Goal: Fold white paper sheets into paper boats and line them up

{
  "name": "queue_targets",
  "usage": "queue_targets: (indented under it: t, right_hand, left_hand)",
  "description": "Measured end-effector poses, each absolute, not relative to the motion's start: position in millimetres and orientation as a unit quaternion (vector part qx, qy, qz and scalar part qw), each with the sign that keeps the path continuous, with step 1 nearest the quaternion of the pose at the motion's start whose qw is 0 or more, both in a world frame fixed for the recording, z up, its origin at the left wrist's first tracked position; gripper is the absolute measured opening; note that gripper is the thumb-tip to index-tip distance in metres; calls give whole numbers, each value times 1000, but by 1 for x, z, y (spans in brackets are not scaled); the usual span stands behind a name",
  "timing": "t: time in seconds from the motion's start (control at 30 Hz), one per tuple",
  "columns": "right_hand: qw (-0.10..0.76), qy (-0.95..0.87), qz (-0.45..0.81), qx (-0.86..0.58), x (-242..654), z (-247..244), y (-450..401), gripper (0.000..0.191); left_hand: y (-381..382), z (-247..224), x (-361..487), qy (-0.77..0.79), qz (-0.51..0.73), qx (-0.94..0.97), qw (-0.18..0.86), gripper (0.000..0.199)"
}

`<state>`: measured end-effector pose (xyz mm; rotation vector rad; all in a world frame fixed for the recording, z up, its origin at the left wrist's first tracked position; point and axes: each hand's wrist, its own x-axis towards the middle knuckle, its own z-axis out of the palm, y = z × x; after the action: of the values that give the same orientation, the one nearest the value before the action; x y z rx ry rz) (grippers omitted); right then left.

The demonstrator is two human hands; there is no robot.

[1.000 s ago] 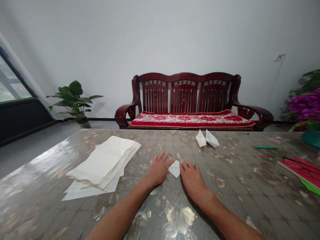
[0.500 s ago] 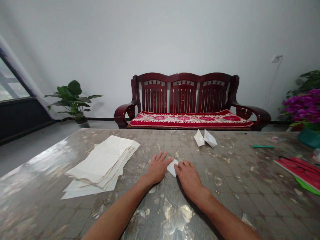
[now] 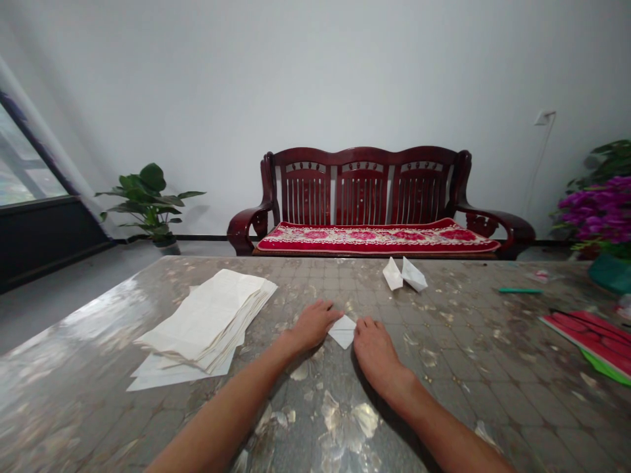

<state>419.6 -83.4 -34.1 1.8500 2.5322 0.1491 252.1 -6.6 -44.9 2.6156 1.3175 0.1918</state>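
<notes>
A small white folded paper (image 3: 342, 332), diamond-shaped with a crease line across it, lies on the patterned table in front of me. My left hand (image 3: 314, 324) is at its left corner, fingers drawn together on the edge. At the opposite corner, my right hand (image 3: 375, 347) grips the paper's edge with curled fingers. The fingertips partly cover both corners. Farther back on the table stand two folded paper pieces (image 3: 393, 276) side by side, shaped like little boats.
A stack of white paper sheets (image 3: 211, 315) lies to the left. On the right are a green pen (image 3: 520, 290), a red book (image 3: 586, 335) with glasses on it, and purple flowers (image 3: 599, 207) in a pot. A wooden bench (image 3: 365, 154) stands beyond the table (image 3: 458, 407).
The hands have moved apart slightly, so more of the folded paper shows. The left hand's spread fingers have drawn together. The view has shifted a little.
</notes>
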Motion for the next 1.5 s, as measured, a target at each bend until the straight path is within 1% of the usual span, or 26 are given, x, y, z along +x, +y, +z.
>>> queue_targets:
  t: [0.17,0.33,0.5,0.67,0.73,0.8,0.9,0.97,1.03,1.13,1.2,1.23,1.3,1.37,1.43,1.5]
  right_hand:
    - [19,818,51,573,421,-32,-82,30]
    - [39,818,61,570,421,-30,-83,30]
    - [43,819,52,569,420,-28,-83,29]
    - [9,816,43,576,423,-30,-79,28]
    - [-5,813,37,581,426,-30,-78,29]
    - [-22,807,33,589,431,-33,-77,30]
    - [-91,790,14,606,440,-41,-71,31]
    - [-173,768,-18,616,448,-49,-65,32]
    - [-266,733,-68,622,455,-59,-56,34]
    - [-393,679,-188,591,460,-72,-45,40]
    - [-454,650,-254,553,458,-76,-41,46]
    - [-477,639,-272,538,455,-77,-40,48]
    - [-507,629,-272,522,448,-77,-41,48]
    - [-512,639,-236,524,442,-75,-42,40]
    - [-505,660,-184,525,438,-73,-43,23]
    - [-496,688,-121,516,439,-71,-45,6]
  left_hand:
    - [13,-34,260,392,92,902,155,38]
    - [22,-28,270,381,68,904,179,32]
    - [24,-28,276,375,47,900,217,40]
    - [26,-27,282,427,35,864,265,47]
    - [25,-27,282,453,52,840,295,46]
    - [24,-29,280,472,73,820,315,41]
    - [23,-34,274,501,121,788,338,27]
    - [22,-37,268,524,168,756,354,20]
    - [21,-41,263,541,221,718,377,19]
    - [13,-45,259,540,292,670,417,21]
    - [5,-47,259,507,362,617,481,29]
    - [0,-49,260,473,409,570,533,36]
    - [-9,-53,264,398,473,476,626,50]
    - [-16,-57,269,352,484,434,673,56]
    - [-20,-60,274,335,469,444,686,55]
    - [-21,-62,277,332,457,481,671,49]
